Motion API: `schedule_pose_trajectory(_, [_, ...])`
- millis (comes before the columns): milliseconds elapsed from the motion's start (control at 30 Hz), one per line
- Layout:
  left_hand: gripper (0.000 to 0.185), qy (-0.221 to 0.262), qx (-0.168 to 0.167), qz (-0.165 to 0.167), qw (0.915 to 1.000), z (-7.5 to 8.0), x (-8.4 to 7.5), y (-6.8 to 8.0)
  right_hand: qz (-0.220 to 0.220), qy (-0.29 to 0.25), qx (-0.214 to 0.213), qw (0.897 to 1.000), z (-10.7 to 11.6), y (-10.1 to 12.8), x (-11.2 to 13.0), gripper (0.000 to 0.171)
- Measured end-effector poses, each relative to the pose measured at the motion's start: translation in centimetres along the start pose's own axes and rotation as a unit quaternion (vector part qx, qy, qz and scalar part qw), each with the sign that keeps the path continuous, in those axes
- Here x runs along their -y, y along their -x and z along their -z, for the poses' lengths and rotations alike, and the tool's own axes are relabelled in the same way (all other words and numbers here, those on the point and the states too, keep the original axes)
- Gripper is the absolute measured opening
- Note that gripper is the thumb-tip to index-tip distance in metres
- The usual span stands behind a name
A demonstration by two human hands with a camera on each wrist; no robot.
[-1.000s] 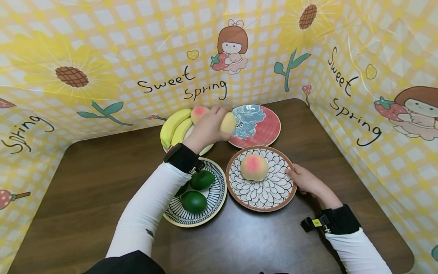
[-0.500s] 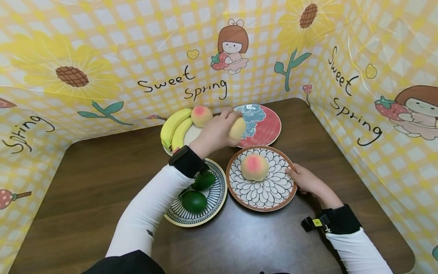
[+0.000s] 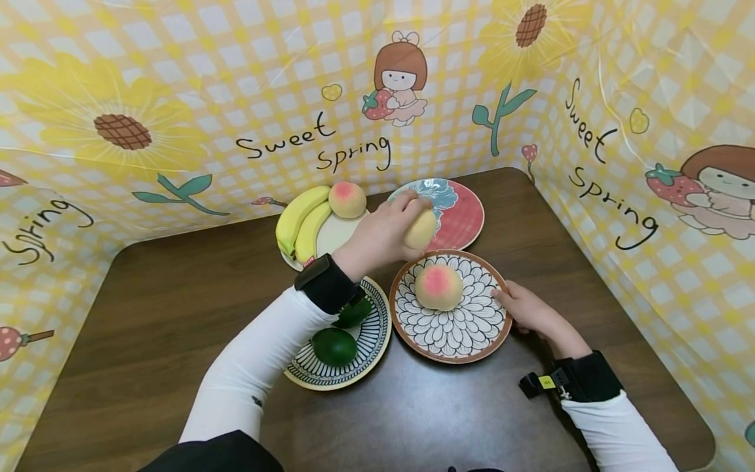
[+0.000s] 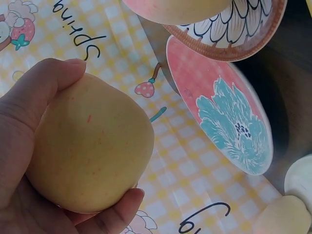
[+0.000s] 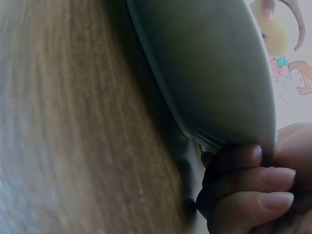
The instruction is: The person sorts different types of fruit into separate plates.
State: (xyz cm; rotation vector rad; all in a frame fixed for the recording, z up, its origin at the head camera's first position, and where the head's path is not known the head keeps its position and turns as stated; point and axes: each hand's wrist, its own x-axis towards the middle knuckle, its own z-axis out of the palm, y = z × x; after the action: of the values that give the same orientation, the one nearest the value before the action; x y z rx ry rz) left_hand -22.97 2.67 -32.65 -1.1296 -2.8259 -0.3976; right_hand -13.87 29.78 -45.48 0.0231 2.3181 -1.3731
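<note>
My left hand [image 3: 380, 235] grips a peach [image 3: 421, 229] above the table, over the near side of the red plate [image 3: 463, 219] with a blue flower. In the left wrist view, thumb and fingers curl round that peach [image 4: 92, 146]. My right hand [image 3: 531, 311] holds the right rim of a brown-rimmed plate [image 3: 451, 341] patterned with petals. Another peach [image 3: 439, 287], pink on top, lies on this plate. The right wrist view gives the plate's pale underside [image 5: 209, 63], with the right hand's curled fingers [image 5: 248, 195] under its edge.
At the back left, a white plate [image 3: 336, 239] bears bananas [image 3: 302, 219] and a peach [image 3: 347, 199]. Nearer stands a patterned plate [image 3: 380, 341] with green avocado-like fruit [image 3: 334, 347], partly under the left arm. Yellow checked cloth [image 3: 283, 92] walls the wooden table's [image 3: 147, 328] back and sides.
My left hand has carried its peach rightward from beside the white plate toward the petal-patterned plate, uncovering the peach near the bananas. The right hand keeps its hold on the plate rim.
</note>
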Motion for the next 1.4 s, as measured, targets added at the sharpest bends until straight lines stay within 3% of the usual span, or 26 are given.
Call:
schedule_pose_trajectory(733, [0.078,-0.004,0.017,-0.038,0.9991,0.5,-2.8,0.5,-0.003,-0.004,0.0,1.0,-0.1,-0.1,0.0,0.045])
schedule_pose_trajectory(1000, [0.075,0.003,0.019,-0.055,0.9983,-0.1,-3.4,0.8,-0.005,-0.004,0.001,1.0,-0.1,0.0,0.0,0.047])
schedule_pose_trajectory(1400, [0.079,-0.016,0.059,-0.076,0.9952,-0.9,-5.1,1.2,0.002,-0.006,0.005,1.0,0.0,0.0,0.0,0.043])
